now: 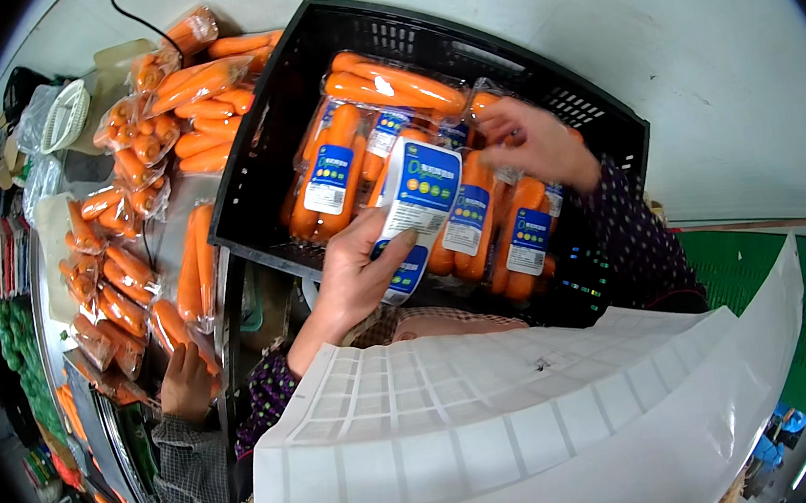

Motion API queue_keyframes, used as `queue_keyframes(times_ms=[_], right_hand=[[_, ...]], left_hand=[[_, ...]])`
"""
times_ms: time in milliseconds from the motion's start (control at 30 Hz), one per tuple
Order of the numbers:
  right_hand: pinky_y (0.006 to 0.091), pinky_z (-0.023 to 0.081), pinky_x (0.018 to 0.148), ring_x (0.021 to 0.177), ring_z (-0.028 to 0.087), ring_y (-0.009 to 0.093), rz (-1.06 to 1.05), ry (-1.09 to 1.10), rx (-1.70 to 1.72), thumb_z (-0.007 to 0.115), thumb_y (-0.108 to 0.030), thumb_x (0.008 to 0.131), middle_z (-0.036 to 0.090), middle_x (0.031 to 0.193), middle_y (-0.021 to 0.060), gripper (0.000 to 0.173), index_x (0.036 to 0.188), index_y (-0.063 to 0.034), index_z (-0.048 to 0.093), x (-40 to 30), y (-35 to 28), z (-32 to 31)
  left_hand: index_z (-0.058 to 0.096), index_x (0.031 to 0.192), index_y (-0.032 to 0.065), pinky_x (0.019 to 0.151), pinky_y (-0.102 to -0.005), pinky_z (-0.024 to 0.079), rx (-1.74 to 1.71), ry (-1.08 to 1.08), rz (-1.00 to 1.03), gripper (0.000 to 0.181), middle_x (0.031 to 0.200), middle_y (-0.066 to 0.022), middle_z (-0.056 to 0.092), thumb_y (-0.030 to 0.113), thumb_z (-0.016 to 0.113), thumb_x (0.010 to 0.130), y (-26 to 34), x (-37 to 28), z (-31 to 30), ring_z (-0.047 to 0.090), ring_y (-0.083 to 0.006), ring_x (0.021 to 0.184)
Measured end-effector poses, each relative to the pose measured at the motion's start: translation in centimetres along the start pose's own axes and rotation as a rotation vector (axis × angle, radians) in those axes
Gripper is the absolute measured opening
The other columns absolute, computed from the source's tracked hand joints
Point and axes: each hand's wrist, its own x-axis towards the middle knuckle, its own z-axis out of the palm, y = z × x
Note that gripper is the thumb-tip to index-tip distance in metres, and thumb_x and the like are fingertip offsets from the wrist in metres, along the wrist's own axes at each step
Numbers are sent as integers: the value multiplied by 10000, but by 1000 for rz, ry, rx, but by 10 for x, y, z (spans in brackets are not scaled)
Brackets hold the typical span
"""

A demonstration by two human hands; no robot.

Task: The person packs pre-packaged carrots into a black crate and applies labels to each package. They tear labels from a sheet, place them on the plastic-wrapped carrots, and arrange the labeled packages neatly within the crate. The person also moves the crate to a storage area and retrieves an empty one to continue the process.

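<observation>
My left hand grips a strip of printed labels, blue and white, pinched between thumb and fingers. The strip hangs over the front side of a black plastic crate. Inside the crate lie several clear bags of carrots; a bag at the left and one at the right bear the same kind of label. At the back, one bag of carrots lies crosswise and shows no label. Slightly blurred, my right hand is over the bags at the right, thumb and fingers apart, nothing visible held.
Bagged carrots cover a metal table at the left. Another person's hand touches a carrot bag there. A white basket stands behind. Across the foreground spreads a large white sheet with a grid, hiding what lies beneath.
</observation>
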Motion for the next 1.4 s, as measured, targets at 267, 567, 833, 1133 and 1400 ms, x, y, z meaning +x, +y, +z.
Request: queue_keyframes(times_ms=[267,567,833,1133,1400], right_hand=[[231,518,749,849,609,83,-55,-125,657,689,10,805,642,936,30,253,1044,5,604,-11,-65,90],[204,496,610,700,594,56,-117,-83,291,648,-89,869,639,807,31,87,906,-14,623,61,-104,39],[391,462,686,783,624,288,-385,-524,-810,747,-194,703,610,774,112,338,942,-60,549,197,-29,21],[436,502,742,881,617,347,-250,-101,-844,815,-220,635,584,938,148,500,998,-90,498,178,-15,39],[279,519,779,896,626,147,-157,-393,324,716,-164,822,644,1030,98,413,1163,12,562,89,-100,96]], left_hand=[[676,1025,49,751,-310,502,268,119,251,307,993,-114,635,-35,688,730,10,4,-15,640,-244,874],[696,926,-9,582,-249,494,113,260,-182,176,696,-92,679,99,730,792,-2,-41,-15,598,-56,616],[673,1024,-23,618,-246,499,-151,299,-339,212,779,-60,694,123,674,870,1,-66,-16,589,-50,680],[648,1079,7,759,-284,489,-51,402,-85,212,984,-93,639,115,623,898,-8,-91,-35,617,-166,866],[650,1074,12,846,-312,471,17,292,-134,219,1059,-123,614,96,619,874,-4,-85,-57,613,-214,951]])
